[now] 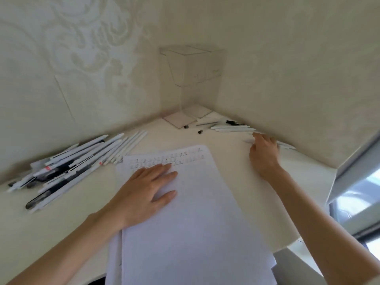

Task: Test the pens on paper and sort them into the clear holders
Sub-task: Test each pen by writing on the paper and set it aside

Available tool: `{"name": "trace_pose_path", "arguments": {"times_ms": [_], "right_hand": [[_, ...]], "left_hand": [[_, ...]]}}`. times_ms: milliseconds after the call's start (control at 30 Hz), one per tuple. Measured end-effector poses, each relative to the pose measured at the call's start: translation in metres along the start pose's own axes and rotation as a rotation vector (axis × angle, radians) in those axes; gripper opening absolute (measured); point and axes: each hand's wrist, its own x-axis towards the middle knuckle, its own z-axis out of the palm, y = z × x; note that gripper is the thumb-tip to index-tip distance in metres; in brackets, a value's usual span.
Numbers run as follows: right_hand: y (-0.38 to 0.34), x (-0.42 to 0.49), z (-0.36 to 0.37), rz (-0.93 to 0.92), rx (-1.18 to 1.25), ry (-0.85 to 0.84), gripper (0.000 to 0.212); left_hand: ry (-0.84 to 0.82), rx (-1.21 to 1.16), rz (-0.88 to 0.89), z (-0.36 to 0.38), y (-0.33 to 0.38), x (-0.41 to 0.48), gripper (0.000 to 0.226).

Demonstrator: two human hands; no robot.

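Observation:
A stack of white paper lies on the cream table, with rows of small scribbles along its far edge. My left hand rests flat on the sheet, fingers spread, holding nothing. My right hand reaches to the right of the paper, and its fingers lie over a white pen by the wall; whether it grips the pen is unclear. Two clear holders stand in the far corner. A large pile of white and black pens lies to the left, and a smaller group of white pens sits near the corner.
Two small black pen caps lie in front of the holders. Walls close off the table at the back and on the right. A window frame is at the right, past the table's edge.

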Motion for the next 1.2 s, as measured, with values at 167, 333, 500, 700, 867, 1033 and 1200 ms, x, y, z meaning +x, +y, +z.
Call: {"name": "trace_pose_path", "arguments": {"times_ms": [167, 333, 500, 700, 867, 1033, 1200], "right_hand": [[0.013, 0.010, 0.006, -0.001, -0.093, -0.009, 0.028], [-0.026, -0.014, -0.006, -0.238, 0.098, 0.051, 0.024], [-0.099, -0.055, -0.017, -0.379, 0.168, -0.122, 0.031], [-0.137, -0.075, 0.006, -0.341, 0.256, -0.311, 0.024], [-0.121, -0.081, -0.010, -0.692, 0.264, -0.234, 0.046], [-0.102, -0.086, -0.004, -0.957, 0.175, -0.364, 0.029], [-0.120, -0.081, 0.017, -0.930, 0.021, -0.070, 0.007]], "left_hand": [[0.010, 0.007, 0.011, 0.002, 0.001, 0.000, 0.089], [0.124, -0.115, 0.015, 0.001, -0.001, -0.005, 0.083], [0.220, -0.099, 0.059, -0.008, -0.010, -0.024, 0.045], [0.213, -0.065, -0.002, -0.018, -0.027, -0.050, 0.042], [0.205, -0.063, 0.002, -0.020, -0.034, -0.063, 0.041], [0.192, -0.074, 0.023, -0.018, -0.033, -0.062, 0.040], [0.239, -0.120, 0.028, -0.021, -0.034, -0.063, 0.038]]}}
